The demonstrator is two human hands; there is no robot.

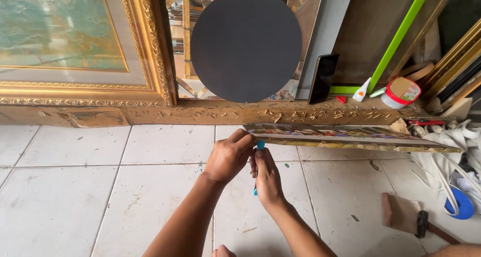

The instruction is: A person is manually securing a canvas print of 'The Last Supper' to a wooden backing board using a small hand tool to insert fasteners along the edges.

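Pinching a long gilded frame strip point(350, 137), left hand point(228, 157); right hand point(265, 174) grips a blue tool point(260, 146).

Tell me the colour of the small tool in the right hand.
Bright blue tool, pinched by the right hand beside the left hand; head view.

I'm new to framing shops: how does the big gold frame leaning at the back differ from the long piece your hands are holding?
The gold frame is whole, stands upright and surrounds a greenish picture; the long moulding strip is a single length, held level above the tiled floor. The frame goes untouched, while the left hand grips the strip's end and the right hand holds a small blue tool against it. Both have ornate gilt edging.
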